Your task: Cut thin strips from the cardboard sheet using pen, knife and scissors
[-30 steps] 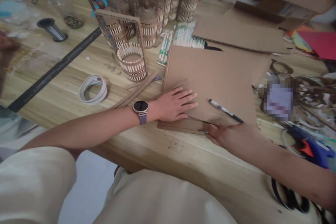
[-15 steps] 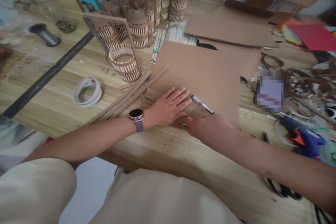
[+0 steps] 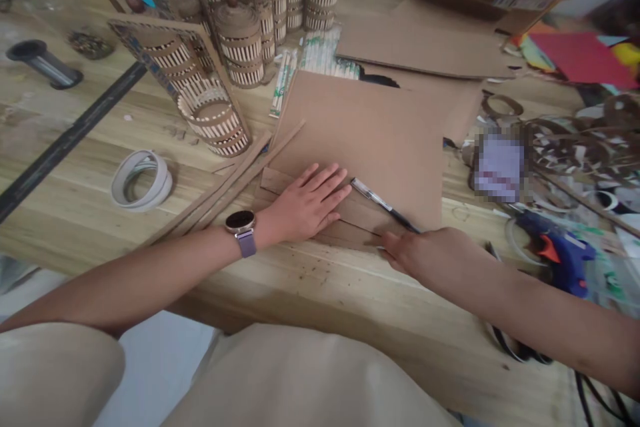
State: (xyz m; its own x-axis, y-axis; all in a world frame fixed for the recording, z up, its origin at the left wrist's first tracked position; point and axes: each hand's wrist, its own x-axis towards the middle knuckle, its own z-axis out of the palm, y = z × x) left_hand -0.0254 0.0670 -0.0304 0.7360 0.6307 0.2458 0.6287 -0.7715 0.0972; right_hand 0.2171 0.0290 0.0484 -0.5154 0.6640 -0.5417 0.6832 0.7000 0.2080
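Note:
My left hand (image 3: 313, 203) lies flat with fingers spread, pressing on a brown cardboard sheet (image 3: 370, 123) near its front edge. A narrow cardboard strip (image 3: 345, 233) lies along that edge, with a dark line between it and the part above. At the right end of this line is my right hand (image 3: 423, 253), its fingers closed and pointing left. What they hold, if anything, is hidden. A pen (image 3: 380, 201) with a clear barrel lies slanting on the sheet, its dark end reaching my right hand. Several thin cardboard strips (image 3: 225, 180) lie left of the sheet.
Stick-and-cardboard lanterns (image 3: 240, 47) crowd the back left, one open-topped basket (image 3: 215, 123) in front. White tape rolls (image 3: 141, 180) sit at left. To the right are a phone-sized blurred object (image 3: 500, 167), a blue glue gun (image 3: 565, 253), curled cardboard scraps (image 3: 575, 147) and black-handled scissors (image 3: 520, 347).
My right hand has slid right along the cardboard's front edge, away from my left hand, uncovering more of the pen and the dark line. My left hand stays pressed flat. The view has shifted slightly.

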